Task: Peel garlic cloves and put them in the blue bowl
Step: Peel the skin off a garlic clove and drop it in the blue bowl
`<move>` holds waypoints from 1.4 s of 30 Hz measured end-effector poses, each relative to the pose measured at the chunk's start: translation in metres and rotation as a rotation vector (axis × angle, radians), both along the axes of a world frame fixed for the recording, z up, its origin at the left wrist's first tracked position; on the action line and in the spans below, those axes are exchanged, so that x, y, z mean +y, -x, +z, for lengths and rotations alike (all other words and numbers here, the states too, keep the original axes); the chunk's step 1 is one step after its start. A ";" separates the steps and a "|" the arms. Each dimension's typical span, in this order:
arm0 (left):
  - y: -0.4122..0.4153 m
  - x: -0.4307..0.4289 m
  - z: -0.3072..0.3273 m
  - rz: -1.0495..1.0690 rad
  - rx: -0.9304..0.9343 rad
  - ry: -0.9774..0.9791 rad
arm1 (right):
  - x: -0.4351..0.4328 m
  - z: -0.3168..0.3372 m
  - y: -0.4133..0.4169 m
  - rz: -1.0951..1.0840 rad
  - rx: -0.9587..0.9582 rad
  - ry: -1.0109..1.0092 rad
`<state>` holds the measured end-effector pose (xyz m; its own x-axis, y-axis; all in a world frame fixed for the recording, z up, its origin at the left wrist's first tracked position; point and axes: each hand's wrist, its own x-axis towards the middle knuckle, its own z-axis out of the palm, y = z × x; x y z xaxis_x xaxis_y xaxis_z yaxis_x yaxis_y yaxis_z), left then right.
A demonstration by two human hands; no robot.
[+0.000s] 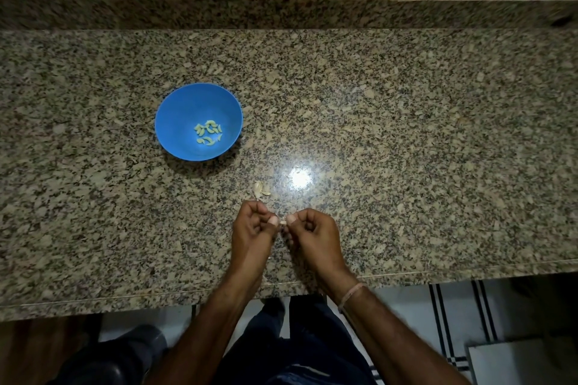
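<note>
**Desk:** Where is the garlic in this one?

**Picture editor:** A person stands at a granite bench [406, 134]. One small clove [283, 222] is pinched between the left hand [253, 225] and the right hand [312, 228], low over the near side of the bench. Each grip is curled, with its thumb tip pressed to the clove from its own side.

**Desk:** And the rest?

**Picture editor:** Several peeled cloves [208, 132] lie in the blue bowl [187, 103], well apart to the far left. A few pale garlic pieces [260, 189] sit just beyond the left knuckles. Whether they are skin or unpeeled cloves is hard to tell.

**Desk:** How does the clove handle?

**Picture editor:** By the look of it, it is light and firm, with a papery skin that tears easily. Once bared, it probably turns slick. It seems best held at its two ends while a nail works the skin loose at the tip. For the carry to the bowl a gentle pinch seems right, since so small a thing could slip out.
</note>
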<state>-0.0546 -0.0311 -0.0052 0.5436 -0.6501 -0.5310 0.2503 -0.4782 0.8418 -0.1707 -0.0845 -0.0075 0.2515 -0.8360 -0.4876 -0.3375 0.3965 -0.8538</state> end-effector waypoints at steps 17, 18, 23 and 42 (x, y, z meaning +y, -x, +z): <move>0.002 0.006 0.006 -0.173 -0.259 -0.070 | 0.000 0.005 0.000 -0.031 0.043 0.165; 0.001 0.006 0.006 -0.173 -0.259 -0.069 | 0.000 0.005 0.000 -0.021 0.052 0.188; -0.005 0.005 0.005 -0.226 -0.253 -0.045 | 0.003 0.002 -0.001 0.058 0.078 0.295; -0.004 0.008 0.003 -0.251 -0.386 0.058 | -0.009 0.001 0.003 -0.011 0.011 0.047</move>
